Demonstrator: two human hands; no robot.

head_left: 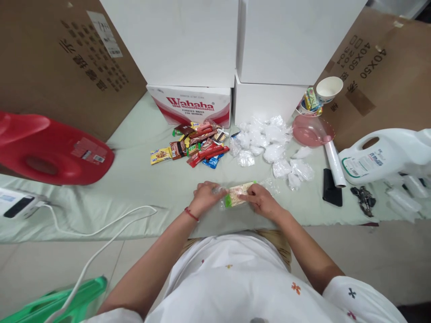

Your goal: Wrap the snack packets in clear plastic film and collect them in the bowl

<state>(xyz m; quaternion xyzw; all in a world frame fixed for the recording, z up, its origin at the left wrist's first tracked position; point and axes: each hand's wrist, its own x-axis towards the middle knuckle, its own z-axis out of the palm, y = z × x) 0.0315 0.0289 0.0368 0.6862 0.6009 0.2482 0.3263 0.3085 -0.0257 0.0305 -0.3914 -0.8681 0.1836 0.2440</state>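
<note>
Over the pale-green cloth-covered surface (pixel 131 188), a flat, rectangular cream-and-green packet (pixel 236 193), long axis roughly eight-to-two o'clock, lies at three o'clock from the left hand (pixel 206 198), whose hold I cannot tell, while the overlapping right hand (pixel 265 202) has its grip closed on the two-o'clock end.

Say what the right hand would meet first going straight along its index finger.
The packet, which the right hand appears to touch with that finger; beyond it, probably the left hand, though depth is hard to judge here.
</note>
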